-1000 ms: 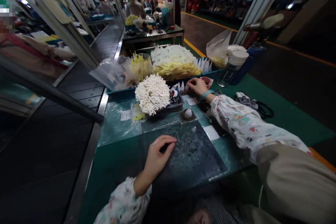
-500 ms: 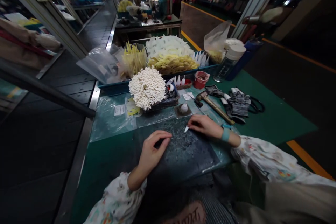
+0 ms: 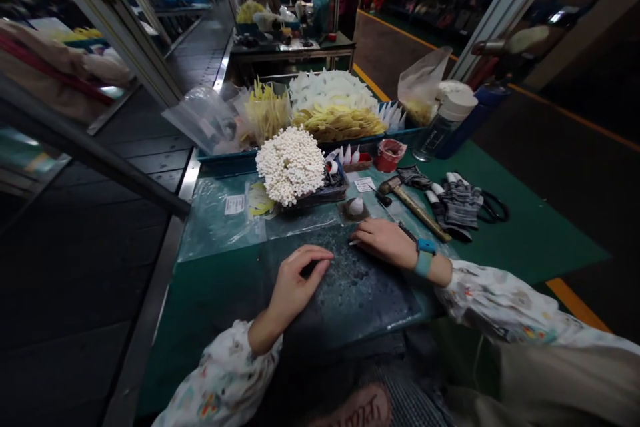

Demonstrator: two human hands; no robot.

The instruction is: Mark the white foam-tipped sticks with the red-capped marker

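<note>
My left hand (image 3: 297, 283) rests with curled fingers on a dark speckled work mat (image 3: 370, 293) on the green bench; whether it holds anything does not show. My right hand (image 3: 383, 240) lies on the mat's far edge, fingers closed round a small white petal-like piece (image 3: 354, 241) whose tip pokes out at the left. Just beyond it a small white bud (image 3: 356, 206) sits on a dark round holder. A dense cluster of white bead-headed stems (image 3: 291, 164) stands behind that in a dark tray.
A hammer (image 3: 413, 203), striped gloves (image 3: 457, 200), scissors (image 3: 495, 207) and a red cup (image 3: 389, 155) lie to the right. A blue bin (image 3: 235, 161) holds yellow and white parts. A bottle (image 3: 443, 127) stands at back right. Other people work at benches farther off.
My right hand came back from the far tray to the mat with a small white piece and now lies lower on it. My left hand has hardly moved.
</note>
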